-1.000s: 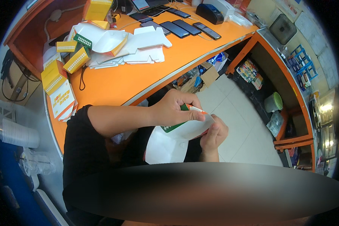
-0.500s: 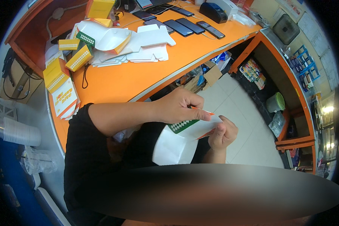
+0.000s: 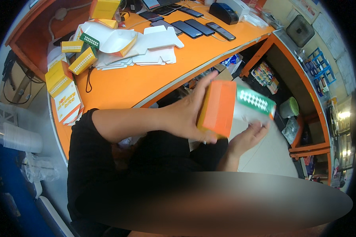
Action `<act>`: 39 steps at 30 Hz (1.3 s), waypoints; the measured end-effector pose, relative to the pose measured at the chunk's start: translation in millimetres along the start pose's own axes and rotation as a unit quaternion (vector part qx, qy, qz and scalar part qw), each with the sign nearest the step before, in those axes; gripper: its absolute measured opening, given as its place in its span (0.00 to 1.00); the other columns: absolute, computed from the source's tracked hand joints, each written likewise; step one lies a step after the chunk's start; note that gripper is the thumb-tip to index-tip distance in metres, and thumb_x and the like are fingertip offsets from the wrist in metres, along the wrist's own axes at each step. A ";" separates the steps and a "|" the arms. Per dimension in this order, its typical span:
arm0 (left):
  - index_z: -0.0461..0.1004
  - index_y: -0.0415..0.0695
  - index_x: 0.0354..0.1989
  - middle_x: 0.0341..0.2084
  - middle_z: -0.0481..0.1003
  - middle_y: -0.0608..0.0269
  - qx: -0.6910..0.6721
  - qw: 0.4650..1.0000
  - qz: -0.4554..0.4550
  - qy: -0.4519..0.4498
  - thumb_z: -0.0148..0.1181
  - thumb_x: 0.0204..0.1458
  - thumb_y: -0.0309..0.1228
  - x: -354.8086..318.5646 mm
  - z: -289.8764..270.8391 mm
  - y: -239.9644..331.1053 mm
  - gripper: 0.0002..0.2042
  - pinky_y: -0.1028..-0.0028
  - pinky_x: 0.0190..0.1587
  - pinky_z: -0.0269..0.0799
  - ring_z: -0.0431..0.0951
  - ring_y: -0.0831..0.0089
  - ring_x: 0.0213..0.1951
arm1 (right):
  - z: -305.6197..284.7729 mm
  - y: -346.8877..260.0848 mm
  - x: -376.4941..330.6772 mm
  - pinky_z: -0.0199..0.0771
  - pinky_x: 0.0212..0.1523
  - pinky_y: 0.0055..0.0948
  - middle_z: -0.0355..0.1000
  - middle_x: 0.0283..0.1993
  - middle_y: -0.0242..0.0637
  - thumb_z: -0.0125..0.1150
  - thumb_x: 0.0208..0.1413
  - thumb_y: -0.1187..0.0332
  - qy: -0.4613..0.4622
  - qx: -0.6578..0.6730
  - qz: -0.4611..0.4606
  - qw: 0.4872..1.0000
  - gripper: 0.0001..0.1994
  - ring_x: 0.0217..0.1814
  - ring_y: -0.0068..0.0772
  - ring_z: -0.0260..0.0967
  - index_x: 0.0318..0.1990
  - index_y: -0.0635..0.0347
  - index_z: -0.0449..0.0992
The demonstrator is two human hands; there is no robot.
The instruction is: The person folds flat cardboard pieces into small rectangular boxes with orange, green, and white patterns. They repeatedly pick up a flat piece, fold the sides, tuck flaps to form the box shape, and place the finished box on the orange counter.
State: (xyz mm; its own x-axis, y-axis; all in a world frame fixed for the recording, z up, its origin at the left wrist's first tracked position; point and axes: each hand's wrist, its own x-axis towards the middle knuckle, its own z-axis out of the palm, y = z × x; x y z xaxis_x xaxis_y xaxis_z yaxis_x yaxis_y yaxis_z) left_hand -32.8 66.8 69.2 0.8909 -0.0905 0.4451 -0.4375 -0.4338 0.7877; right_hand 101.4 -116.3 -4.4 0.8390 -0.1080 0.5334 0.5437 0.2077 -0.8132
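Orange box held off the desk edge.

Left hand gripping, forearm across lap; right hand open-fingered, palm up beneath.

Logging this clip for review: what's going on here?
A seated person holds a folded carton, orange with a green patterned band, over their lap. The left hand grips its orange side; the right hand is open just beneath it. Flat white carton blanks and finished yellow boxes lie on the orange desk.
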 end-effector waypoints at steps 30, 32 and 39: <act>0.80 0.47 0.40 0.39 0.79 0.60 0.342 0.936 0.064 0.051 0.61 0.55 0.30 9.1 -31.7 21.4 0.07 0.61 0.53 0.72 0.79 0.62 0.44 | 31.2 -43.6 -5.2 0.76 0.47 0.28 0.78 0.45 0.44 0.70 0.46 0.78 -0.272 -0.119 -0.170 0.940 0.17 0.46 0.38 0.77 0.46 0.62 0.79; 0.79 0.46 0.42 0.39 0.79 0.59 0.456 0.882 0.045 0.115 0.59 0.55 0.29 10.4 -59.2 23.8 0.08 0.64 0.50 0.73 0.79 0.62 0.43 | 33.9 -42.7 2.8 0.75 0.50 0.30 0.75 0.50 0.47 0.69 0.50 0.76 -0.225 -0.111 -0.222 0.942 0.16 0.49 0.38 0.76 0.48 0.63 0.78; 0.73 0.46 0.53 0.49 0.76 0.50 0.577 0.610 -0.255 0.479 0.56 0.59 0.40 -29.9 -217.2 37.1 0.17 0.58 0.52 0.72 0.76 0.52 0.52 | 20.6 -36.1 7.2 0.76 0.49 0.32 0.72 0.54 0.49 0.61 0.59 0.76 -0.193 -0.046 -0.152 0.968 0.12 0.48 0.37 0.75 0.49 0.66 0.76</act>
State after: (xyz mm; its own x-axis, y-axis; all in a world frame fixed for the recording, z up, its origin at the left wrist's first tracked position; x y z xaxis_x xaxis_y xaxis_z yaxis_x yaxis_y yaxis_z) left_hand -102.1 248.1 177.6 0.1529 0.6466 0.7474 0.7364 -0.5789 0.3501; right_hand 87.3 -104.5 33.6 0.5785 0.2237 0.7844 0.7789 0.1341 -0.6126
